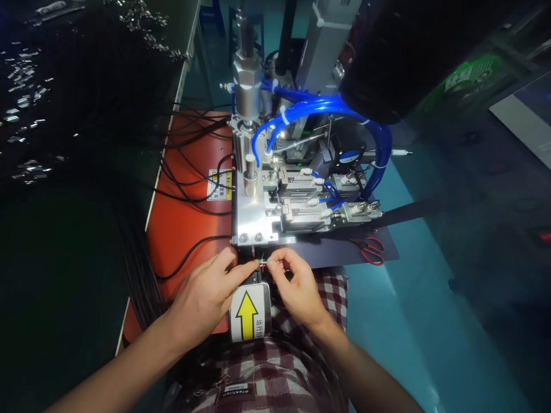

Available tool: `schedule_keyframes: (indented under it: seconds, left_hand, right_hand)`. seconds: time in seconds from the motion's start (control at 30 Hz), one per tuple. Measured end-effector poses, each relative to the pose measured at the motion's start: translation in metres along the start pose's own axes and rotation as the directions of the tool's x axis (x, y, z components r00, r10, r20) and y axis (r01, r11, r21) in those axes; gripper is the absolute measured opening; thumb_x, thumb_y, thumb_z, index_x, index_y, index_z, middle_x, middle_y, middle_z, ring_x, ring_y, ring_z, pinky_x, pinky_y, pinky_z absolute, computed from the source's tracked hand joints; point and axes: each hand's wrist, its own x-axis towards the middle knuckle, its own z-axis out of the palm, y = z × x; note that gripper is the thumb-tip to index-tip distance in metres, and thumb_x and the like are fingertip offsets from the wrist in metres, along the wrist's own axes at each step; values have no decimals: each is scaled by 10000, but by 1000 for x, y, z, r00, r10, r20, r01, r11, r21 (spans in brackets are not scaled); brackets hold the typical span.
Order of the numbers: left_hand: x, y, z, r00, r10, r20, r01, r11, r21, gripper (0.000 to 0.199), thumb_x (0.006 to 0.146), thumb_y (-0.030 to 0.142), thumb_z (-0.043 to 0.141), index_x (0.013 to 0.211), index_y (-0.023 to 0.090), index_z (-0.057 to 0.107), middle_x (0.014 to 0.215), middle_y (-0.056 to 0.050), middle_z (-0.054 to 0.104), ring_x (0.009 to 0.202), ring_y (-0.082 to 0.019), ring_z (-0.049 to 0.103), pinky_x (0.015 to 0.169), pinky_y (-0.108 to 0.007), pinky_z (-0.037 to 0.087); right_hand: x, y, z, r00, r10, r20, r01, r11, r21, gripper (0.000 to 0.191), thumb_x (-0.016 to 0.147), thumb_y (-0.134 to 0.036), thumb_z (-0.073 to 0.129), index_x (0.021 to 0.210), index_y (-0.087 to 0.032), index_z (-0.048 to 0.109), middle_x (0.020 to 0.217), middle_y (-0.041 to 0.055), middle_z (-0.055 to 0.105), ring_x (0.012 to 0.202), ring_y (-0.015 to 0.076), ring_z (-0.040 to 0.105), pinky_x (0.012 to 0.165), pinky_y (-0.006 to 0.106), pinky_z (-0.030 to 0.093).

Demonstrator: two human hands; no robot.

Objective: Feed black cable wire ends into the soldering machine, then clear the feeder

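Note:
My left hand [202, 295] reaches to the front of a metal machine head. One finger is stretched out, its tip touching a small black fixture [257, 276] where thin coloured wires [264, 262] lie; the other fingers are bent and partly hidden. My right hand [297, 287] pinches these fine wires between thumb and forefinger at the right side of the fixture. Just below the hands, a white plate [250, 312] carries a yellow arrow pointing at the machine.
The silver press machine [253, 212] with blue air hoses [322, 106] stands ahead. Black cables [189, 198] run over the orange tabletop [185, 155] on the left. Red-handled scissors [372, 250] lie at the right edge. A dark cable bundle [138, 275] hangs at the left.

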Motion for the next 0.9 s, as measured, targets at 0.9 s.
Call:
schedule_keyframes:
  seconds: [0.9]
  left_hand:
    - [3, 2, -3, 1000, 26, 12, -27, 999, 32, 340, 918, 189, 368, 1144, 147, 619, 812, -68, 499, 680, -184, 547, 563, -301, 500]
  right_hand:
    - [0, 2, 0, 1000, -21, -7, 21, 999, -41, 93, 872, -212, 501, 791, -190, 542, 747, 7, 551, 684, 145, 503, 646, 277, 415]
